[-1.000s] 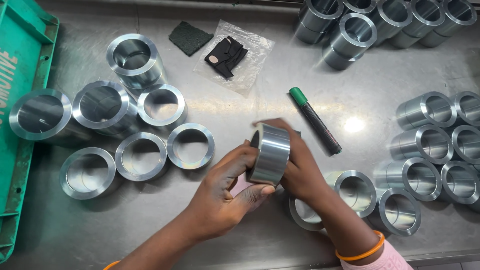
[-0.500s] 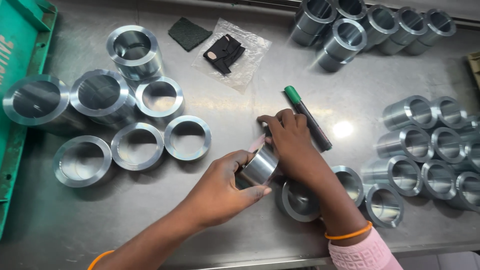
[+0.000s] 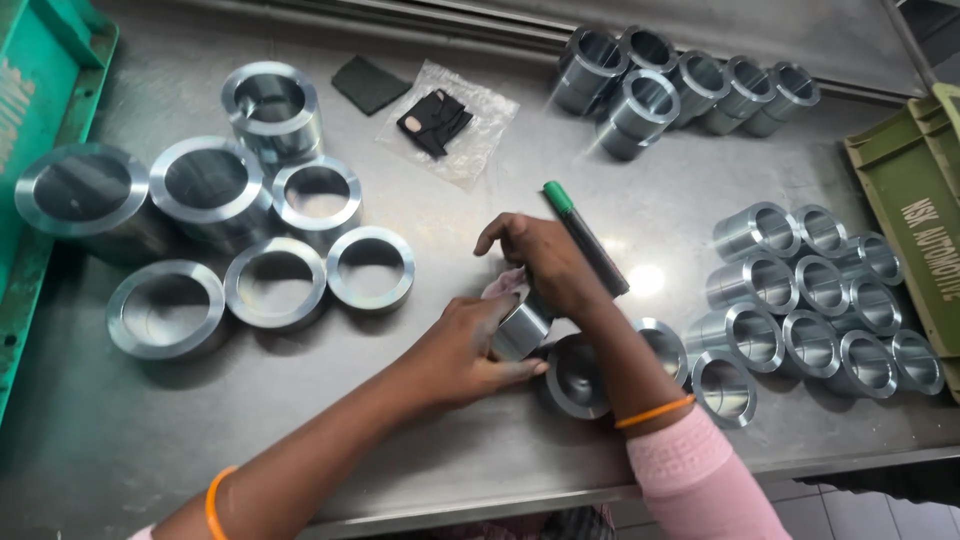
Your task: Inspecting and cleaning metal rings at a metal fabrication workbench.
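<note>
Now the steel sleeve [image 3: 520, 330] sits lower and closer to the table [image 3: 120, 460] than a second ago, when both hands held it raised with its bright outer wall facing the camera. The left hand [image 3: 460, 350] wraps its fingers around the sleeve from the near side, closed on it. The right hand [image 3: 545, 262] lies over the top of the sleeve, fingers curled down onto it and onto a scrap of pale pink cloth [image 3: 505, 283] that shows just beside the fingertips. The sleeve is a short, polished metal cylinder with a smooth wall; its bore is hidden by the hands. It is held just beside a larger ring [image 3: 578, 378] that lies flat under the right wrist.

Beyond the hands, a green-capped marker [image 3: 585, 238] lies on the table. To the left rest several wide rings [image 3: 370, 268]. Farther back sits a clear bag [image 3: 450, 122] with a black item inside, and a cluster of sleeves [image 3: 640, 100].
</note>
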